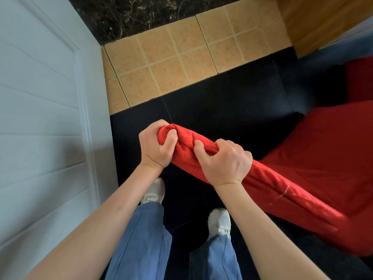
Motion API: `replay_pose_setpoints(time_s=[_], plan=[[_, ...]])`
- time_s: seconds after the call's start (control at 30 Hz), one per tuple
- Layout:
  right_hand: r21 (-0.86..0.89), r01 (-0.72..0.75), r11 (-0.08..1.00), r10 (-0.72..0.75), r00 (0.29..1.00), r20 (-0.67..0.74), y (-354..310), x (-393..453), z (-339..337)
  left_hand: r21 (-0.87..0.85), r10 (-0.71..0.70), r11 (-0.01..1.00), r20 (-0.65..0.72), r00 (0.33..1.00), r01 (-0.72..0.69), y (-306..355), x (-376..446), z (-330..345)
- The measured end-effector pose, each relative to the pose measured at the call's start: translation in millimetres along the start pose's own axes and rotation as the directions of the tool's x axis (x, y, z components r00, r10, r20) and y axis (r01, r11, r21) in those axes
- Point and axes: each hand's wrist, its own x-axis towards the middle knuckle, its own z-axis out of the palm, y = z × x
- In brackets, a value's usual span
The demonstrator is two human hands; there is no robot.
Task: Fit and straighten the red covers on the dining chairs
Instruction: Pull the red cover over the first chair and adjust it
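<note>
A red cover wraps the top rail of a dining chair's back, which runs from the centre of the view down to the right. My left hand grips the cover's bunched end at the left corner of the rail. My right hand grips the cover just to the right of it, fingers curled over the top and thumb pressed into the cloth. The chair's red-covered seat lies beyond the rail on the right. The chair frame is hidden under the fabric.
A white panelled door stands close on the left. Tan floor tiles meet dark tiles ahead. A second red-covered chair shows at the right edge. A wooden panel fills the top right. My feet stand below the rail.
</note>
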Motion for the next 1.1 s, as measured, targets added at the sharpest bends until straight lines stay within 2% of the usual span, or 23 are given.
replay_pose_setpoints(time_s=[0.67,1.1], plan=[[0.138,-0.039,0.990,0.053,0.994,-0.094,34.9,13.0,-137.2,0.015,0.185,0.983,-0.002,0.983,-0.185,152.7,-3.2,14.6],[0.257,-0.013,0.966,0.060,0.983,-0.175,84.9,-16.0,-235.8,0.141,0.346,0.930,-0.025,0.938,-0.339,266.7,-57.8,28.9]])
